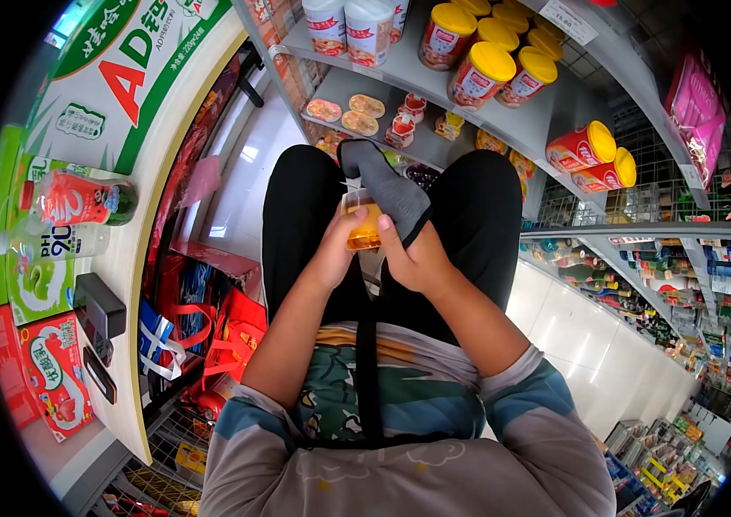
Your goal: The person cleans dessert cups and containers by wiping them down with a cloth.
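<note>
In front of my lap, my left hand [344, 239] is closed around a small clear plastic cup [364, 226] with amber contents, its thumb lying across the side. My right hand [415, 252] has its thumb against the cup's right side. A grey cloth with dark edging [390, 185], sock-like in shape, lies over the right hand's fingers and reaches up past the cup. Those fingers are hidden beneath the cloth. Whatever the cup holds looks glossy and orange, but I cannot make out its kind.
Shelves ahead hold yellow-lidded cans [482, 73], white cans [368, 33] and small packaged cups [401, 129]. On the left, a counter [137, 284] carries a red-labelled bottle [81, 198] and a dark device [100, 306]. Red bags [240, 332] hang below it.
</note>
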The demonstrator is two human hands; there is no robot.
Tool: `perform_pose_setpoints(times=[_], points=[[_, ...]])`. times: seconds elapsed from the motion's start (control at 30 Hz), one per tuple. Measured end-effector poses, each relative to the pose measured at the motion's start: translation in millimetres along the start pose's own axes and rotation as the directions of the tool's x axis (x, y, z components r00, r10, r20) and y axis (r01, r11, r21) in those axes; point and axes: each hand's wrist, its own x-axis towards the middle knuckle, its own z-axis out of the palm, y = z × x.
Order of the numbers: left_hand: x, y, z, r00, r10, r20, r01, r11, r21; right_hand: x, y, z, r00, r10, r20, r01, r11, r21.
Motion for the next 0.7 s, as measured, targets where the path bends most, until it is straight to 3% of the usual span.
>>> perform_pose_setpoints(times=[0.03,0.17,0.27,0.3,0.37,0.43,0.5,0.57,0.7], points=[[0,2,0,1.000,0.002,-0.001,-0.002,1.000,0.000,-2,2,3,1.000,0.006,0.016,-0.006,1.000,-0.006],[-1,17,5,0.997,0.053,-0.055,-0.069,0.937,-0.342,-11,7,10,0.996,-0.004,0.088,0.006,1.000,-0.025],[1,22,2,0.997,0.075,-0.014,-0.074,0.905,-0.420,-15,3,11,0.994,0.014,0.109,-0.012,1.000,-0.017],[2,20,0,0.997,0.074,-0.033,-0.081,0.921,-0.380,-15,2,9,0.994,0.014,0.110,-0.013,1.000,-0.017],[2,15,-4,0.996,0.073,-0.053,-0.086,0.937,-0.339,-14,-1,5,0.972,0.183,0.147,-0.203,0.969,0.137],[0,12,-9,1.000,0.001,-0.022,-0.003,0.994,-0.109,-12,-2,5,0.974,0.190,0.121,-0.207,0.967,0.150],[0,8,-8,1.000,-0.007,-0.001,0.007,0.999,-0.047,-10,0,5,0.976,0.196,0.095,-0.209,0.964,0.162],[0,5,-8,0.995,-0.034,0.097,0.013,0.979,0.204,-7,5,6,0.971,0.234,0.047,-0.237,0.928,0.287],[1,1,-5,1.000,-0.006,0.029,0.003,0.995,0.101,-9,9,9,0.980,0.196,0.020,-0.195,0.950,0.242]])
